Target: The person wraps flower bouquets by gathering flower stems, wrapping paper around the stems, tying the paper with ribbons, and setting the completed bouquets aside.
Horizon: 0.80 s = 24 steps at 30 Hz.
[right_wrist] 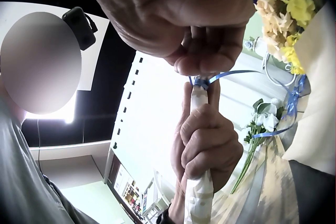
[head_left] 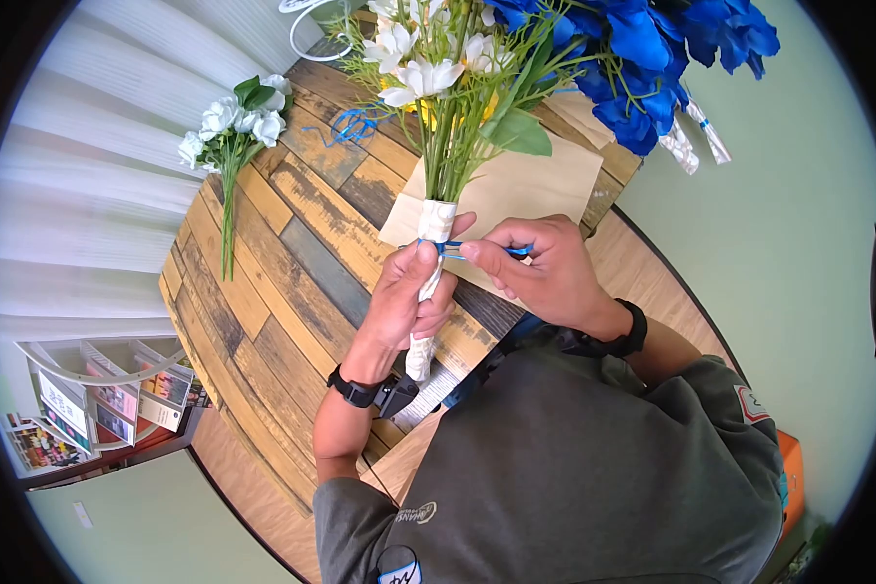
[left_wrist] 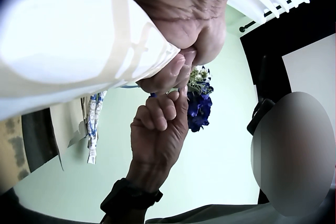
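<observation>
In the head view my left hand [head_left: 407, 300] grips the stems of an upright bouquet of artificial white flowers [head_left: 423, 82], where patterned white paper [head_left: 419, 356] wraps them. Blue ribbon [right_wrist: 231, 73] circles the wrap just above that grip, and my left thumb presses close to it. My right hand [head_left: 555, 268] pinches the ribbon between thumb and fingers, to the right of the stems. Seen from the right wrist, the left hand [right_wrist: 207, 142] has its fingers curled round the paper tube. In the left wrist view the wrapped end fills the near left side.
Sheets of tan paper [head_left: 543, 183] lie on the wooden table [head_left: 253, 219] behind the hands. Blue artificial flowers [head_left: 642, 58] stand at the back right. A bunch of white roses [head_left: 226, 119] lies at the left, near loose blue ribbon [head_left: 353, 125].
</observation>
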Each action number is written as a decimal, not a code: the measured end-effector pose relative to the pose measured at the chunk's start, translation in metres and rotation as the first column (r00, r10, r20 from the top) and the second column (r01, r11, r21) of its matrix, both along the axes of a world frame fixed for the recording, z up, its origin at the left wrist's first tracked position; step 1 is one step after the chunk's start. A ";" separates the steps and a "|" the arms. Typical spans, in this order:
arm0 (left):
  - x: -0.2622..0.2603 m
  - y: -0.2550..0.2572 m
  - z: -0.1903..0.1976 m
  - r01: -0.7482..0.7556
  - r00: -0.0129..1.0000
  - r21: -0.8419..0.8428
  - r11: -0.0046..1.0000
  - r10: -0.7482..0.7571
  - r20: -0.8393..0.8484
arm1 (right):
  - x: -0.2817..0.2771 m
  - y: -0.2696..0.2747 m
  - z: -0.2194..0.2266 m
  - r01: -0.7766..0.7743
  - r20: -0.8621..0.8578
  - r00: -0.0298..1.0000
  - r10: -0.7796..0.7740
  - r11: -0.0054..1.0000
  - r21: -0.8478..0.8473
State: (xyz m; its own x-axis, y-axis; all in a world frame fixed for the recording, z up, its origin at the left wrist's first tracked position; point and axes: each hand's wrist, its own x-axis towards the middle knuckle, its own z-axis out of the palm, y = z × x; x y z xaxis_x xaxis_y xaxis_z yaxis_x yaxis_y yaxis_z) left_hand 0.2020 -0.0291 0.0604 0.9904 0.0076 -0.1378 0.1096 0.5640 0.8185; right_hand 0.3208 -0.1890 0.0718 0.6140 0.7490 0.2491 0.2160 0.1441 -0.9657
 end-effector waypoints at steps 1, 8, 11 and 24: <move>0.000 0.000 0.000 0.000 1.000 -0.006 1.000 0.000 0.000 | 0.000 0.000 -0.001 0.017 0.033 0.999 -0.017 1.000 0.000; -0.001 -0.003 0.000 0.006 1.000 -0.034 0.999 -0.007 -0.019 | -0.001 -0.001 0.001 0.079 0.121 0.989 -0.085 0.996 0.049; -0.002 -0.002 0.000 0.009 1.000 -0.025 1.000 -0.009 -0.013 | 0.004 -0.010 -0.002 -0.003 -0.010 1.000 0.002 0.999 -0.050; -0.004 0.002 0.003 0.049 0.999 -0.041 0.998 -0.049 0.007 | 0.030 0.000 -0.010 -0.486 -0.536 0.701 0.470 0.865 0.122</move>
State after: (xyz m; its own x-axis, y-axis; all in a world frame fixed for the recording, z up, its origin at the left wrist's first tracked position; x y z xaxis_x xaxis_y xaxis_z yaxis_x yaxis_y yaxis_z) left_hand 0.1982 -0.0269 0.0632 0.9902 -0.0464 -0.1313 0.1332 0.5911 0.7955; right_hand 0.3512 -0.1892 0.0617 0.1961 0.9801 -0.0296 -0.4220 0.0571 -0.9048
